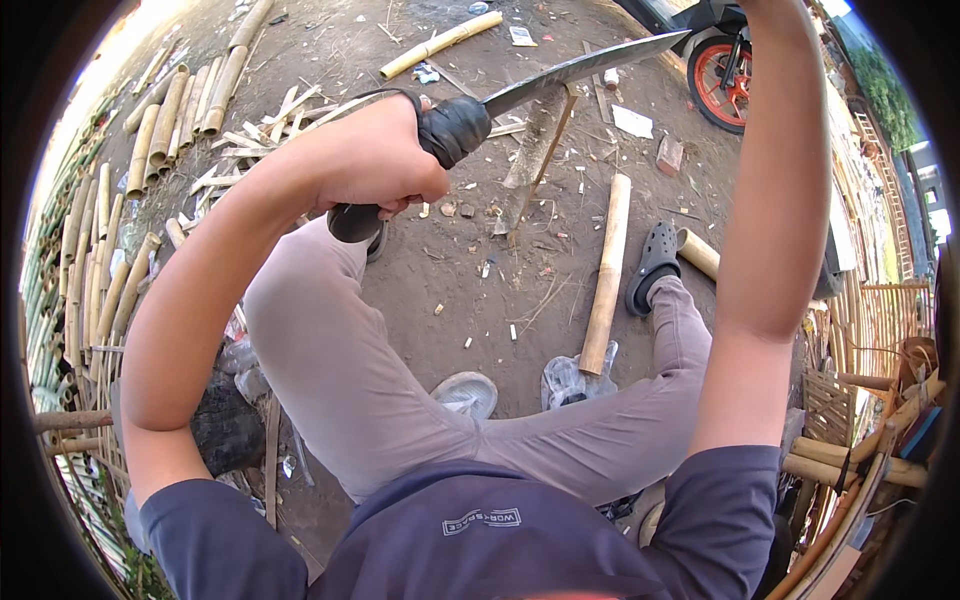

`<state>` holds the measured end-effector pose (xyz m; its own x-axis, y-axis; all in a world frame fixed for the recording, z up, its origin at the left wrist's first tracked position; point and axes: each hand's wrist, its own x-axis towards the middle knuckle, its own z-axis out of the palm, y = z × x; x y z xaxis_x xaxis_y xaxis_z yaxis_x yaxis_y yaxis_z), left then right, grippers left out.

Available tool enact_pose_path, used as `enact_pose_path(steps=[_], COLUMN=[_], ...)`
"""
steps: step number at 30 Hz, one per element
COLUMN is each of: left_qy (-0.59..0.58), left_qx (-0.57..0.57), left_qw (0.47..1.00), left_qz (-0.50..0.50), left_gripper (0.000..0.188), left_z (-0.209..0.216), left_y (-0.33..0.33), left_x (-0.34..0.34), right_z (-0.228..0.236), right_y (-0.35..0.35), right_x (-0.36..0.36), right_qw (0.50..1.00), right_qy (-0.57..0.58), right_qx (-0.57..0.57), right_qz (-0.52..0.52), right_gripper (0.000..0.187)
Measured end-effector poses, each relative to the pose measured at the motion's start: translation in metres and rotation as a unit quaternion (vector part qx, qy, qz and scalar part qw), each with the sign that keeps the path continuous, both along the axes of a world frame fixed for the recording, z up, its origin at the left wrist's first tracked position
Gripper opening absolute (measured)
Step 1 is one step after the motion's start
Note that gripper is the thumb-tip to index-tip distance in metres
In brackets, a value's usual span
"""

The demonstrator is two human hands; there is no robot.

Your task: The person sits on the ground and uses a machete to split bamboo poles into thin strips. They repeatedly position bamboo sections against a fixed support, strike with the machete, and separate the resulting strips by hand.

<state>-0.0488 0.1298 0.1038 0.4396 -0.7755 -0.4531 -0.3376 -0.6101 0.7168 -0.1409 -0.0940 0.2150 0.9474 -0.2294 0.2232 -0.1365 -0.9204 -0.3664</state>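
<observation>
My left hand (385, 155) is wrapped round the black-bound handle of a machete (575, 70), raised over my left knee. Its long grey blade points to the upper right, toward my other arm. Below and behind the blade, a wooden post or plank (535, 160) stands tilted on the dirt. My right forearm (780, 180) reaches up past the top edge, so that hand is out of the picture. Between my legs and the right clog, a cut bamboo length (606, 270) lies on the ground, its near end beside a clear plastic bag (570, 380).
Bamboo poles (165, 125) and split slats (275, 125) are piled at the left. At the upper right stands a motorbike with an orange wheel (718, 82), near a broken brick (670, 154). Another bamboo piece (440, 45) lies at the far side. Bamboo racks line the right.
</observation>
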Motion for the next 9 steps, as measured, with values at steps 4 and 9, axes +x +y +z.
enact_pose_path(steps=[4,9], left_qy=[-0.015,-0.027], left_qx=[0.02,0.008], left_qw=[1.0,1.0], left_qz=[0.008,-0.011], left_gripper=[0.04,0.031], left_z=[0.004,0.007], left_y=[0.008,-0.004], left_x=[-0.001,0.0], right_z=[-0.086,-0.082], right_y=[-0.029,-0.048], right_x=[0.037,0.019], right_qw=[0.991,0.989], right_qy=[0.104,-0.016], right_qx=[-0.059,0.148], right_qz=[0.058,-0.007], right_gripper=[0.075,0.077])
